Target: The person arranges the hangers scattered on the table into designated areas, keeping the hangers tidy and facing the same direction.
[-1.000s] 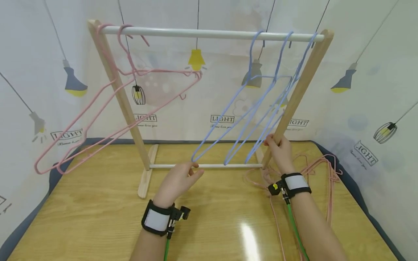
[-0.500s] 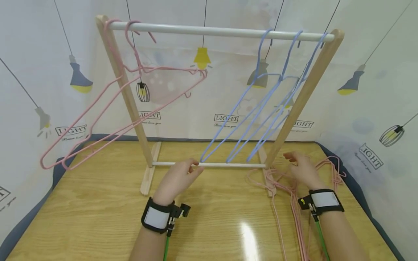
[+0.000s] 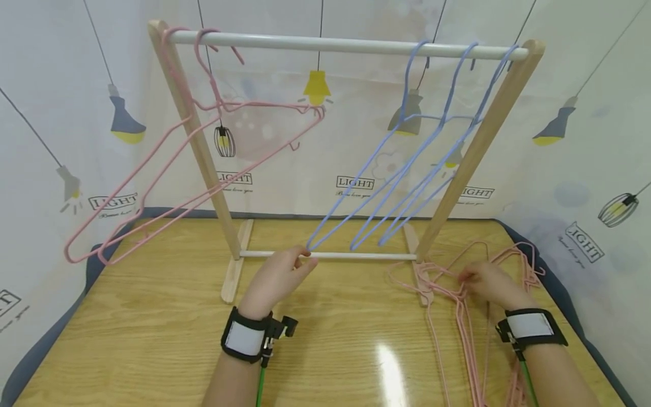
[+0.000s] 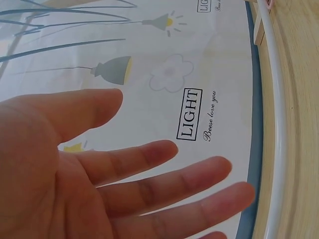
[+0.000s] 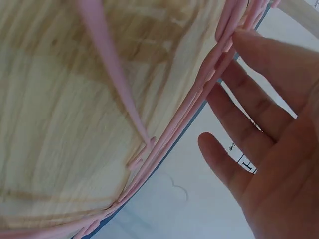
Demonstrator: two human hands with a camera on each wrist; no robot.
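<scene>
Two pink clothes hangers (image 3: pixel 168 165) hang from the rack's white top rail (image 3: pixel 315 43) at the left, and three blue hangers (image 3: pixel 378 151) hang at its right end. My left hand (image 3: pixel 274 278) is held near the lower white bar, beside the lowest corner of the first blue hanger; the left wrist view shows its fingers spread and nothing in the palm. On the table at right lies a heap of pink hangers (image 3: pixel 470 345). My right hand (image 3: pixel 493 281) has reached it, thumb and fingertips at the hangers' wires (image 5: pixel 184 109), with the fingers loosely bent.
The wooden rack has two slanting posts (image 3: pixel 475 152) and flat feet (image 3: pixel 237 265) on the wood-grain table (image 3: pixel 152 322). A printed backdrop (image 3: pixel 325 141) stands close behind. More pink hangers (image 3: pixel 526 263) lie by the table's right edge.
My right hand has let go of the rack's right post and moved right and down to the pink hanger heap. My left hand stays by the lower bar. The view has shifted slightly.
</scene>
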